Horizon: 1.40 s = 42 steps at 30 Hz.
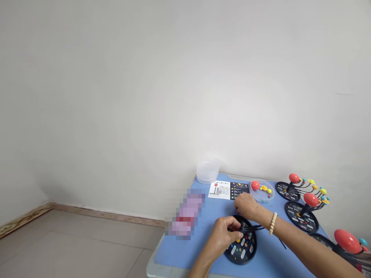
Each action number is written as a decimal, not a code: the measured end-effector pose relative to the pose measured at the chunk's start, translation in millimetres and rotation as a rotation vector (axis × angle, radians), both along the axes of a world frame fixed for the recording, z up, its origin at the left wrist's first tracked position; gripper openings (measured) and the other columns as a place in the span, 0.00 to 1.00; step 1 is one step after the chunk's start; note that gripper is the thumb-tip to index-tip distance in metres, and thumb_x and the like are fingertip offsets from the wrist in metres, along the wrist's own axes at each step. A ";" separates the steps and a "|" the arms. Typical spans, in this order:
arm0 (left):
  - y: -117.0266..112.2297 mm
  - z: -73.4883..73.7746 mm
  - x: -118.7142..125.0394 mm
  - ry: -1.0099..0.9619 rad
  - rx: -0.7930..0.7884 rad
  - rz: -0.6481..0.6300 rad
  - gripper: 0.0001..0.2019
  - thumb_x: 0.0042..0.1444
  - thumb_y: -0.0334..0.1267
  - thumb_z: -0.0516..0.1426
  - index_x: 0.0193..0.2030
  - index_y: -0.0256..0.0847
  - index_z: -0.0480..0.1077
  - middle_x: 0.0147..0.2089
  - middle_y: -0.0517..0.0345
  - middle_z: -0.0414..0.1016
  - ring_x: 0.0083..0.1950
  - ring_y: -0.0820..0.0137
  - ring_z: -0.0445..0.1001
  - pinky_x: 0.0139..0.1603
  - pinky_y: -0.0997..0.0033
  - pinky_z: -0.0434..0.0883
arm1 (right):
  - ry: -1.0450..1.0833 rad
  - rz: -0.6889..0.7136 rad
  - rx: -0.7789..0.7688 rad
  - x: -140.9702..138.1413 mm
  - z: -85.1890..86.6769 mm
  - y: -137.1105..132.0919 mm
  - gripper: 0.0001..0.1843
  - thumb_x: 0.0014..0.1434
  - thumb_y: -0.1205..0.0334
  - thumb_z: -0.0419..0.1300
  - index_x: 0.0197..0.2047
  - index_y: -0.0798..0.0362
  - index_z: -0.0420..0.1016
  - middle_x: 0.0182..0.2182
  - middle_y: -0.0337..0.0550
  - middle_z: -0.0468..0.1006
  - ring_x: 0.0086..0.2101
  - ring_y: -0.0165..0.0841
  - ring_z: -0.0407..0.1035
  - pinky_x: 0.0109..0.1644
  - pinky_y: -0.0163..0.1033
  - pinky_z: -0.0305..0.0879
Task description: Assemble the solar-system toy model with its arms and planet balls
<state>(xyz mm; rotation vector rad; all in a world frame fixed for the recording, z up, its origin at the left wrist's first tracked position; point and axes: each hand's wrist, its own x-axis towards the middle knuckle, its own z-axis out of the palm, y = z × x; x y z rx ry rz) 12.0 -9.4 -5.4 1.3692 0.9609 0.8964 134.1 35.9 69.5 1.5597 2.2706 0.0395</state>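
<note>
Two-handed work at a blue bench (194, 247), seen from the head camera. The left hand (222, 235) lies over a round black base (242, 249) set with small coloured pieces and white labels. Its fingers (233, 224) are clenched on the central hub (242, 226) of the base, from which a bundle of thin black rods (252, 228) runs to the right. The right hand (246, 204), with a beaded bracelet (273, 223) at the wrist, is just beyond the base, its fingers curled; whether they grasp anything cannot be told. Farther along the bench lie a printed instruction sheet (224, 190) and a clear round tray (268, 195) holding a red ball (255, 185) and yellow pieces (264, 188). A clear plastic tub (207, 170) stands at the far corner. Three assembled solar-system models (301, 216) with red spheres stand at the right, and a pixelated object (185, 216) lies left of the base
</note>
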 end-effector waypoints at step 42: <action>57.5 18.4 14.7 0.522 0.412 0.000 0.08 0.44 0.32 0.58 0.30 0.39 0.80 0.24 0.59 0.76 0.28 0.67 0.72 0.29 0.73 0.62 | 0.466 -0.155 0.241 71.2 13.4 -51.1 0.12 0.61 0.61 0.54 0.38 0.49 0.80 0.31 0.42 0.82 0.34 0.34 0.74 0.32 0.34 0.55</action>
